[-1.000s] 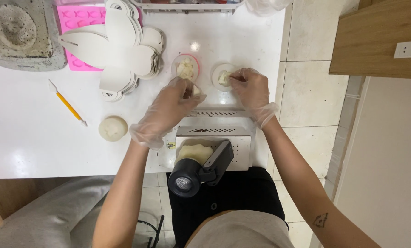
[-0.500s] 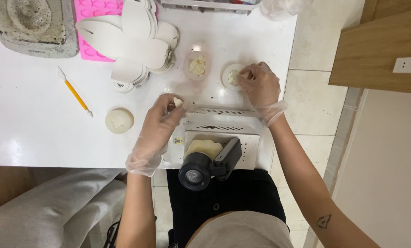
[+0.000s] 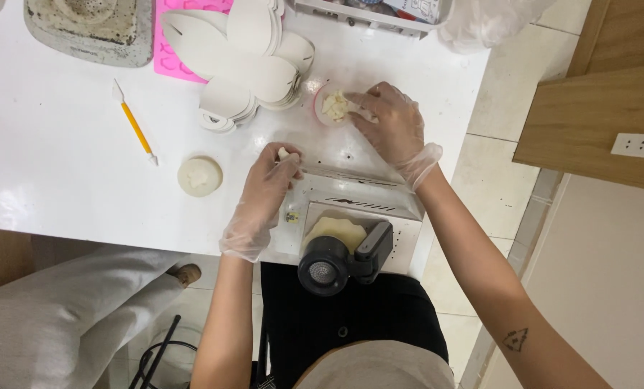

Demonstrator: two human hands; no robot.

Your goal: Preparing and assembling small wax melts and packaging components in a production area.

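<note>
Left hand (image 3: 268, 189), gloved, fingers pinched shut on a small white lump (image 3: 284, 153) near the table's (image 3: 62, 187) front edge. Right hand (image 3: 392, 128), fingers loosely curled, touches the pink-rimmed dish (image 3: 330, 106) of white pieces, toward the rear edge.

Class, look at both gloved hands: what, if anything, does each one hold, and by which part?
The left hand pinches a small pale lump at its fingertips. The right hand rests its fingers against the small pink-rimmed dish; whether it grips anything cannot be told.

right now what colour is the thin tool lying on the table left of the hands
Yellow-orange shaft with white tips: the thin tool, clearest in the head view.
</note>
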